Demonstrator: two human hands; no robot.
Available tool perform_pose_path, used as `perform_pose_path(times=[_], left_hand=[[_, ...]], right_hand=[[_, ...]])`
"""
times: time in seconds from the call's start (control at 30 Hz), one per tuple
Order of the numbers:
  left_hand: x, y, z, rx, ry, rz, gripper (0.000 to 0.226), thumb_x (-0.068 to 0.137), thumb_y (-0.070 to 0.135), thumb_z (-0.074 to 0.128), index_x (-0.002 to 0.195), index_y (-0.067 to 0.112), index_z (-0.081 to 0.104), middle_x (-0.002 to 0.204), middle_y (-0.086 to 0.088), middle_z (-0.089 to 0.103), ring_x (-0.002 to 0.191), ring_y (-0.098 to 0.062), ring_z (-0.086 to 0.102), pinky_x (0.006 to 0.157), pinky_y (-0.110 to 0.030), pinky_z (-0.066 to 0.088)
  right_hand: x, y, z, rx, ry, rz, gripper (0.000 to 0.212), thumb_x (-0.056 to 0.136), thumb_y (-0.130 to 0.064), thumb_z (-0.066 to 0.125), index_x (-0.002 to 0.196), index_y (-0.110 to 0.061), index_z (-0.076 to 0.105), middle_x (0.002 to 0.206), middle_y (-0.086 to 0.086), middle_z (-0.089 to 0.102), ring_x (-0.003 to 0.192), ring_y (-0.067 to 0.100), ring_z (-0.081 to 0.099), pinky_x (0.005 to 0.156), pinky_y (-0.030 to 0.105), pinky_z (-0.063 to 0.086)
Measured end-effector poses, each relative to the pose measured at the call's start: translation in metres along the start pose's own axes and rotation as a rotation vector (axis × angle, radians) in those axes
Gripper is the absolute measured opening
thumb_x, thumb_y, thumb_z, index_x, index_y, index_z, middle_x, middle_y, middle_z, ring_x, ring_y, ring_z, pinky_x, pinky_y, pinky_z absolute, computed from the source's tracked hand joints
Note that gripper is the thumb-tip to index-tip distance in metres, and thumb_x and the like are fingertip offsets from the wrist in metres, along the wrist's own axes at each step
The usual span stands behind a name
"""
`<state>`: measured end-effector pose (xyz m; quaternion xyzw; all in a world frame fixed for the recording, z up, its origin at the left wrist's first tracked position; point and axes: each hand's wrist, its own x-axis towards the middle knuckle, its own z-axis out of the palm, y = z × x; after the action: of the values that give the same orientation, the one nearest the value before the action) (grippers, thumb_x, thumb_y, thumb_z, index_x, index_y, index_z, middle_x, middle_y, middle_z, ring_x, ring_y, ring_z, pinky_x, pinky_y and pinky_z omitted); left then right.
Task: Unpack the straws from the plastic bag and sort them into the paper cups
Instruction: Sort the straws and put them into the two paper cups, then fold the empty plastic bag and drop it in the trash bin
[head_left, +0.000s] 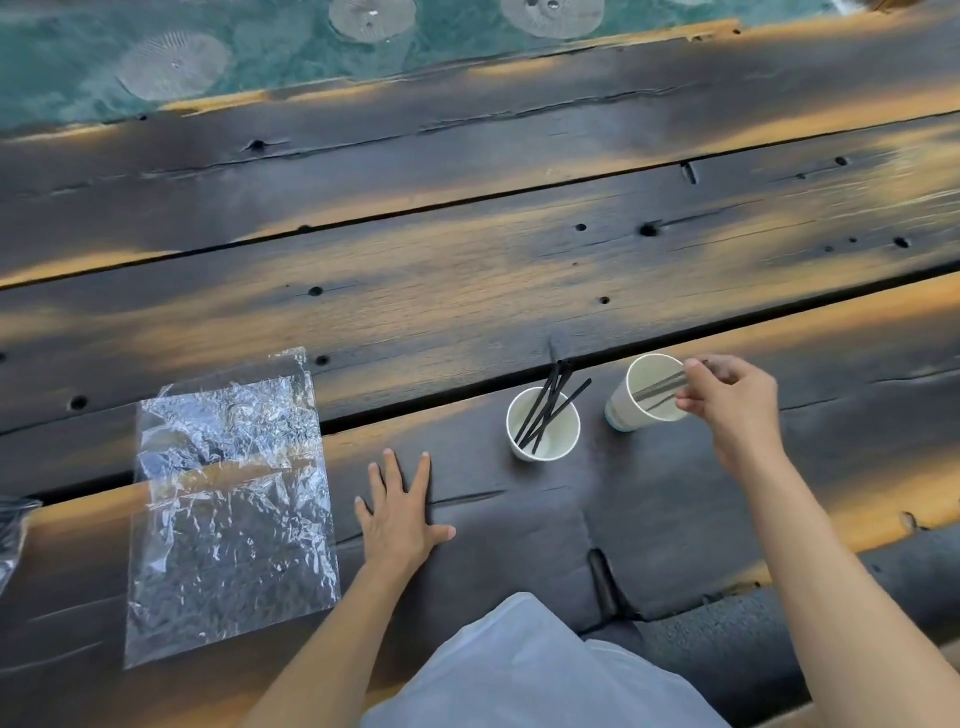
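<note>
Two white paper cups stand on the dark wooden table. The left cup (543, 425) is upright and holds several black straws (548, 404) that lean to the far right. The right cup (644, 393) tilts toward me, with blurred grey straws (658, 388) reaching into its mouth. My right hand (727, 402) is at that cup's rim, fingers pinched on those straws. My left hand (400, 512) lies flat on the table with fingers spread, between the bag and the left cup. The clear plastic bag (228, 506) lies flat at the left, and no straws show in it.
The table (467, 291) is made of dark, worn planks with gaps and knot holes. Beyond its far edge is a teal floor with round patterns (171, 65). Another bit of clear plastic (13, 530) shows at the left border. Pale clothing (524, 670) fills the lower middle.
</note>
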<state>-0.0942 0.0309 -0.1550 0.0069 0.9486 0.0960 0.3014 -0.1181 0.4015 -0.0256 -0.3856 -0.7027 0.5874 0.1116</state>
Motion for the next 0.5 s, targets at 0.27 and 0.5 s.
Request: perform_pose_path(times=[0.27,0.5], left_hand=[[-0.011,-0.015,-0.023,-0.408,0.214,-0.048,0.079,0.088,0.038,0.071,0.154,0.03,0.028,0.167,-0.008,0.011,0.153,-0.029,0.009,0.12,-0.049,0.02],[-0.041,-0.104,-0.028,-0.46,0.526,-0.458,0.057,0.097,0.021,0.059,0.15,0.019,0.04,0.163,-0.015,0.023,0.15,-0.035,0.017,0.116,-0.056,0.023]], right_hand=[[-0.047,-0.072,0.019,-0.033,0.093,-0.367,0.027,0.09,-0.022,0.057,0.116,-0.021,0.065,0.116,0.008,0.066,0.056,0.012,0.064,0.05,0.023,0.054],[-0.13,-0.072,0.132,0.008,-0.498,-0.291,0.021,0.093,-0.007,0.054,0.095,-0.024,0.067,0.077,-0.002,0.07,0.052,0.015,0.059,0.047,0.024,0.051]])
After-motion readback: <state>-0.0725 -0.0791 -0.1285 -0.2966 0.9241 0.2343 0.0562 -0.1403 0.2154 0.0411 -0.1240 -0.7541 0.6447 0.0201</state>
